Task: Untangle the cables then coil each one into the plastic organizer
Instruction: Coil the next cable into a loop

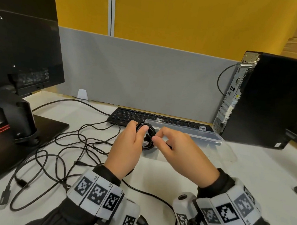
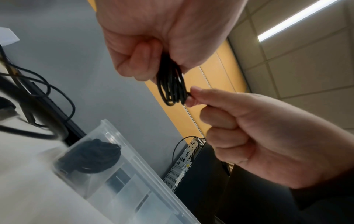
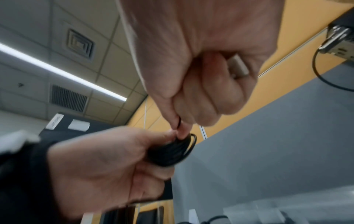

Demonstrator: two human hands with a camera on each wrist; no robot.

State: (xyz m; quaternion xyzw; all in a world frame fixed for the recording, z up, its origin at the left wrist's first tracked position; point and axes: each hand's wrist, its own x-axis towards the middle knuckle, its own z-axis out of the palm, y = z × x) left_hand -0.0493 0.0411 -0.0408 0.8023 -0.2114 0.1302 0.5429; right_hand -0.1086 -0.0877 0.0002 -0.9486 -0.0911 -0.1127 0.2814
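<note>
1. A white desk top (image 1: 155,182) lies beneath the hands, backed by a low grey fabric partition (image 1: 138,74) beyond them.
2. Above the partition rises a mustard-yellow wall panel (image 1: 191,14), split by a pale vertical metal strip (image 1: 112,7).
3. To the left of the hands stands a black flat monitor (image 1: 20,47) on a black square stand base (image 1: 12,144).
4. To the right stands a black upright computer tower (image 1: 266,99); beyond the hands lies a black keyboard (image 1: 125,115).
5. Overhead, a beige tiled ceiling (image 3: 28,18) carries a white strip light (image 3: 63,72) and a slatted vent (image 3: 68,98).
</note>
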